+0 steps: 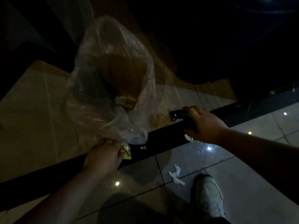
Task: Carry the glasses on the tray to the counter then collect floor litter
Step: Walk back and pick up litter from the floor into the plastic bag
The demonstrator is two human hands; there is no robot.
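My left hand [104, 156] grips the lower edge of a clear plastic bag [110, 78], together with a yellow-green wrapper [127, 151]. The bag lies open across the tan floor, with some litter [124, 99] inside it. My right hand [202, 123] reaches down over a dark shiny wrapper [177, 114] on the black floor strip [161, 138]. A scrap of white paper [189, 137] shows under its palm. I cannot tell whether the fingers have closed on anything. A crumpled white tissue [176, 174] lies on the glossy tile near my shoe [210, 198].
A small shiny scrap [143, 147] lies on the black strip beside my left hand. Dark furniture [226, 46] fills the upper right. The tiles [258, 183] reflect ceiling lights. The scene is dim.
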